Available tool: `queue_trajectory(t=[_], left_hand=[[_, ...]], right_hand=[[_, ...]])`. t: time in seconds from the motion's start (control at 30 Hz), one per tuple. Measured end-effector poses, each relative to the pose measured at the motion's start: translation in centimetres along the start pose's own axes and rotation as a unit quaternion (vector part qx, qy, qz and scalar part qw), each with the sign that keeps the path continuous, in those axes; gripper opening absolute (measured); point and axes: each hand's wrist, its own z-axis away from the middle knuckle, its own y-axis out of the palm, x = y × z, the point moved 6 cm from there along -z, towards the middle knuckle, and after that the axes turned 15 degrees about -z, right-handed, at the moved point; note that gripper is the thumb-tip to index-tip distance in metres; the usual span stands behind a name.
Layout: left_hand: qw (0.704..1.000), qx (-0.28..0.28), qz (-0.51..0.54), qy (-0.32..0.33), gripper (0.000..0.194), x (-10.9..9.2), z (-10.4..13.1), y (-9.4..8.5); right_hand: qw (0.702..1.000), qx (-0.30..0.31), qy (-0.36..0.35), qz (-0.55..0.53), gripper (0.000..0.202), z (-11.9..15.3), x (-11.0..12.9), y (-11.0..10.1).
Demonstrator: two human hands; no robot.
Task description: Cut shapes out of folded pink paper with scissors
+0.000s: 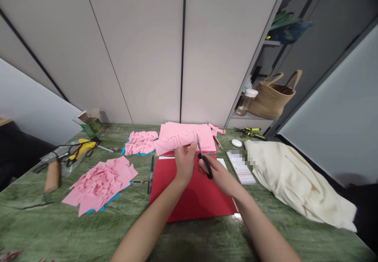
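My left hand (186,159) pinches the lower edge of a pink paper strip (169,143) that has curved letter outlines drawn on it. In my right hand (217,173) is a pair of black-handled scissors (207,166), blades pointing up at the strip's right end. Whether the blades touch the paper is hard to tell. Beneath both hands lies a red sheet (195,199), with white paper showing at its edges. A stack of pink sheets (206,136) rests behind the strip. Cut-out pink letters (140,143) lie to the left on something blue.
A heap of pink scraps (103,179) covers the table's left side, near a yellow-handled tool (81,149) and a green box (93,126). On the right are a phone (240,167), a white oval object (236,143), yellow-black pliers (252,132) and cream cloth (295,179).
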Motion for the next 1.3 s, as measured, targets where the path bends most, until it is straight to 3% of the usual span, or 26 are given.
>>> queue_trajectory(t=[0.77,1.3], left_hand=[[0.998,-0.004,0.032,-0.051,0.026,0.6,0.0,0.1],[0.989,-0.072,0.069,-0.113,0.025,2.1,0.1,-0.3]], right_hand=[[1.000,-0.024,-0.003,-0.006,0.027,-0.5,-0.6,-0.1],[0.994,-0.059,-0.012,0.091,0.008,-0.6,-0.6,-0.2]])
